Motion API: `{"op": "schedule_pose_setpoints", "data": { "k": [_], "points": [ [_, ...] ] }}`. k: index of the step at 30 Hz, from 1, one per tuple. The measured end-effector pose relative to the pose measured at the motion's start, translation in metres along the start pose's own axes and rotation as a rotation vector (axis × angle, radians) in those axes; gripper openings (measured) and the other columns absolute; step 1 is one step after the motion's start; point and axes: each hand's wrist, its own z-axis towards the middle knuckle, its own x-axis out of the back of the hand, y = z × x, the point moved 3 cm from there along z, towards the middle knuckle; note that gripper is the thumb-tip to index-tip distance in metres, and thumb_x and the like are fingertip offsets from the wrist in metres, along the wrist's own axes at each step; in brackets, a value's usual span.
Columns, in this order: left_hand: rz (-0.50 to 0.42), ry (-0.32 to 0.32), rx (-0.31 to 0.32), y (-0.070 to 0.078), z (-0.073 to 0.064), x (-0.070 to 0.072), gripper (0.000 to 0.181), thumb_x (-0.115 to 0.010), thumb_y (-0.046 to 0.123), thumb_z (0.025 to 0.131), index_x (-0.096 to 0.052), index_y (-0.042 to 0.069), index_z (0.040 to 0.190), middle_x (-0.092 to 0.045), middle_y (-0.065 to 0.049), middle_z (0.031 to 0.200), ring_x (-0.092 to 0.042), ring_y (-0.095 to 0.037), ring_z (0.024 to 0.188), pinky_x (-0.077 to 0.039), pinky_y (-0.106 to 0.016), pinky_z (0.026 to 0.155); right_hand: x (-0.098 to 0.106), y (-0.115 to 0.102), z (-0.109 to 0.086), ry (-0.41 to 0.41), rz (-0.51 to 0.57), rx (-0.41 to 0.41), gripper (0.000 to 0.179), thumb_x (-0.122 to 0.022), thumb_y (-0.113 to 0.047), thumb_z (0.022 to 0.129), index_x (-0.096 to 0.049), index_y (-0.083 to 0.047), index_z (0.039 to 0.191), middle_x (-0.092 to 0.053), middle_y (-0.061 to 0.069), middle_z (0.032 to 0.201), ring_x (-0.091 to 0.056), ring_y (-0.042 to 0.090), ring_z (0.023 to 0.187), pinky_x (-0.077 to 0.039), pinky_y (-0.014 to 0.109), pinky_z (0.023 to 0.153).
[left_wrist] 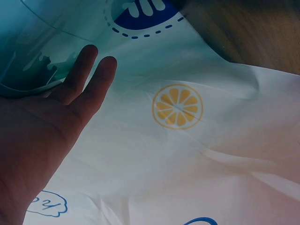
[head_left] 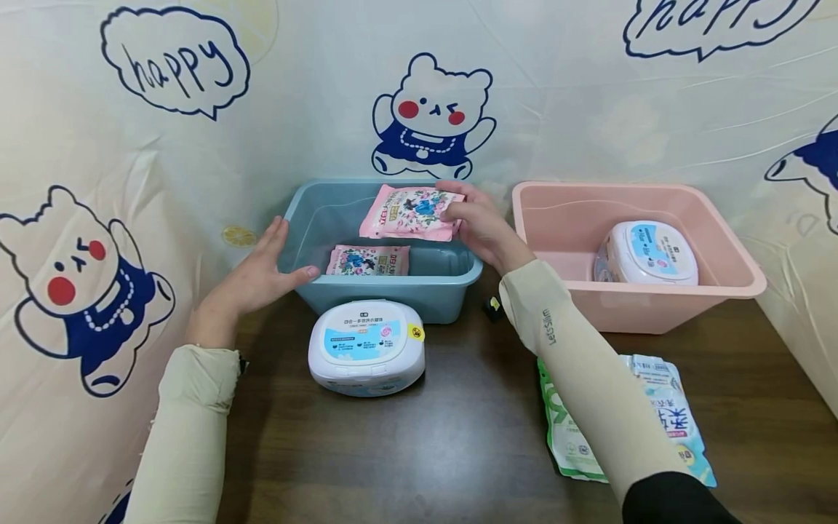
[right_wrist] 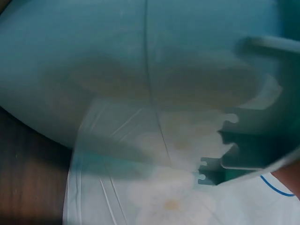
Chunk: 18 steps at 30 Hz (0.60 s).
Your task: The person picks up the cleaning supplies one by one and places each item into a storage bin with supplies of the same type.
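Note:
Between thumb and fingers, my right hand (head_left: 481, 222) pinches a pink floral packet (head_left: 412, 211) by its right end, over the blue bin (head_left: 386, 291). A second pink floral packet (head_left: 369, 260) lies inside that bin. At the bin's left rim is my left hand (head_left: 262, 269), thumb and fingers spread and straight. In the left wrist view, two extended fingers (left_wrist: 93, 84) show beside the bluish bin wall (left_wrist: 28, 51). The right wrist view shows mostly the bin's outer wall (right_wrist: 93, 37), with the packet hidden there.
A white lidded tub (head_left: 366, 349) stands in front of the blue bin. To the right, a pink bin (head_left: 655, 313) holds another white tub (head_left: 648, 253). Green and blue pouches (head_left: 674, 415) lie beneath the right forearm. A small black object (head_left: 494, 308) lies between the bins; a printed cloth hangs behind.

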Motion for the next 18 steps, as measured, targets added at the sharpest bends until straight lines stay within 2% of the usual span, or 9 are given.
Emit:
{"op": "schedule_pose_setpoints", "data": {
  "k": [5,11,18],
  "points": [
    [0.004,-0.009,0.002,-0.001,0.000,0.000,0.112,-0.056,0.071,0.090,0.017,0.022,0.160,0.025,0.004,0.165,0.004,-0.048,0.150,-0.014,-0.079,0.105,-0.003,0.003,0.009,0.000,-0.032,-0.016,0.066,-0.048,0.013,0.091,-0.036,-0.002,0.154,-0.046,0.016,0.146,-0.055,0.031,0.119,-0.054,0.036,0.093],
    [0.004,-0.016,0.007,0.000,0.001,-0.001,0.110,-0.058,0.067,0.092,0.017,0.022,0.160,0.026,0.004,0.164,0.004,-0.049,0.149,-0.014,-0.080,0.105,-0.004,0.003,0.012,0.006,-0.056,-0.020,0.066,-0.050,0.015,0.089,-0.038,-0.002,0.152,-0.045,0.016,0.147,-0.053,0.032,0.123,-0.050,0.040,0.100],
    [0.002,-0.014,0.010,0.002,0.000,0.000,0.111,-0.057,0.069,0.091,0.017,0.022,0.160,0.026,0.004,0.164,0.003,-0.049,0.149,-0.014,-0.079,0.105,-0.006,0.002,0.014,-0.007,-0.092,-0.020,0.073,-0.049,0.018,0.087,-0.034,-0.003,0.156,-0.046,0.016,0.148,-0.054,0.031,0.122,-0.050,0.040,0.100]
  ]
}}
